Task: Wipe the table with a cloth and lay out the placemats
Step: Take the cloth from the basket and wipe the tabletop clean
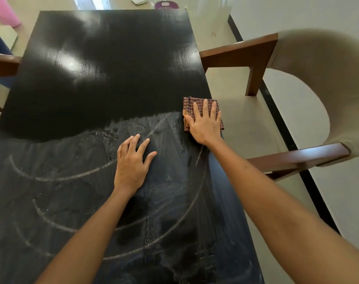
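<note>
Fingers straight, the right hand (205, 124) presses a folded checked cloth (190, 104) at the black table's (92, 58) right edge. Left hand (131, 160) rests flat, fingers spread, on streaky smears.

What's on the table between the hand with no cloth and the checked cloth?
Nothing but bare black table, streaked with whitish wipe marks, lies between the left hand and the checked cloth, as the head view shows.
</note>
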A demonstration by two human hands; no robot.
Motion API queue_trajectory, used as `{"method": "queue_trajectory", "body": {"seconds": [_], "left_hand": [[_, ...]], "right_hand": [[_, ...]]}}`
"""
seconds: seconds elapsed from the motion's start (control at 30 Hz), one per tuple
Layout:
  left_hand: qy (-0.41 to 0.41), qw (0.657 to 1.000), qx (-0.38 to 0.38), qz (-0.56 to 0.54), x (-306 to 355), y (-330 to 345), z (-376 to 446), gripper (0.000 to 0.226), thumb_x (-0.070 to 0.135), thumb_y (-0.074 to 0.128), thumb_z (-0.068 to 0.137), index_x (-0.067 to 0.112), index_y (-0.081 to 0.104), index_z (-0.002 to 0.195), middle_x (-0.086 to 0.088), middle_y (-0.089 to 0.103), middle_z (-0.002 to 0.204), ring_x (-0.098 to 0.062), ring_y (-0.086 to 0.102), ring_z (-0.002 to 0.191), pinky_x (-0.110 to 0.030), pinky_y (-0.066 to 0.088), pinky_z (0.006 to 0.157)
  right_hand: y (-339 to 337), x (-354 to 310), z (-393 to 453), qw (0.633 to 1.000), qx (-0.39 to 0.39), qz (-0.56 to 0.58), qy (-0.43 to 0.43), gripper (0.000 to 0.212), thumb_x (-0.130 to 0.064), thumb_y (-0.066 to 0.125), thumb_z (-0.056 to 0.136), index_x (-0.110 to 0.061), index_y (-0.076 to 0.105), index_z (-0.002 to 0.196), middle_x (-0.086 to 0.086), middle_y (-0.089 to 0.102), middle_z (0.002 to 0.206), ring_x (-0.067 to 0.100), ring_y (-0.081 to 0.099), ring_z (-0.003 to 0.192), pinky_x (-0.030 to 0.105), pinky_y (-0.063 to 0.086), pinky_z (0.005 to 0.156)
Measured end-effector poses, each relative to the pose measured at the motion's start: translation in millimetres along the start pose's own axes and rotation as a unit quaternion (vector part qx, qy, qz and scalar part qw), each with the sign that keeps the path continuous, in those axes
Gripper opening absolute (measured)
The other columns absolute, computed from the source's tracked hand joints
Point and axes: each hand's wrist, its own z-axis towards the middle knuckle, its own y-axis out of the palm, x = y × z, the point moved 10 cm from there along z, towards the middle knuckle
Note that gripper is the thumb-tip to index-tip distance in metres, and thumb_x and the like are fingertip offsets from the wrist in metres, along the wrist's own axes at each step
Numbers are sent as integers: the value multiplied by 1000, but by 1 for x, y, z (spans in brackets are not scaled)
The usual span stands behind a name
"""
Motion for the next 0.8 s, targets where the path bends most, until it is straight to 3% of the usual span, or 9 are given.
{"method": "queue_trajectory", "body": {"seconds": [0.27,0.43,0.57,0.67,0.8], "left_hand": [[2,1000,-12,-24,2,-5,-2,48,41,45,97,12,52,135,-11,43,143,-27,32,136,-44,23,115],[-17,1000,17,13,-42,-36,-9,44,35,49,96,8,54,132,-15,48,140,-31,38,132,-46,25,112],[-8,997,-37,62,-72,-28,-21,61,50,29,96,10,49,138,-16,41,145,-33,35,133,-48,28,111],[-8,997,-35,62,-72,-24,-26,59,48,28,96,13,45,140,-12,37,148,-29,31,137,-46,25,114],[-14,998,-31,58,-75,-27,-25,58,49,28,96,16,45,140,-10,37,149,-26,30,138,-45,23,115]], "right_hand": [[14,8,-92,1000,15,-20,-6,63,-55,21,100,-25,13,155,11,-1,163,35,-10,148,51,-5,119],[13,-3,-69,1000,3,-1,18,63,-55,22,100,-26,12,155,9,-3,163,35,-11,147,53,-6,118],[8,-20,-30,1000,2,12,27,62,-55,22,100,-28,11,155,7,-4,163,36,-12,147,55,-6,118],[8,-38,-11,999,7,7,34,61,-54,21,100,-30,12,155,6,-4,163,36,-12,147,56,-6,118],[21,-99,-17,1000,7,3,-18,61,-54,24,99,-30,15,154,6,0,163,36,-10,147,55,-6,117]]}}
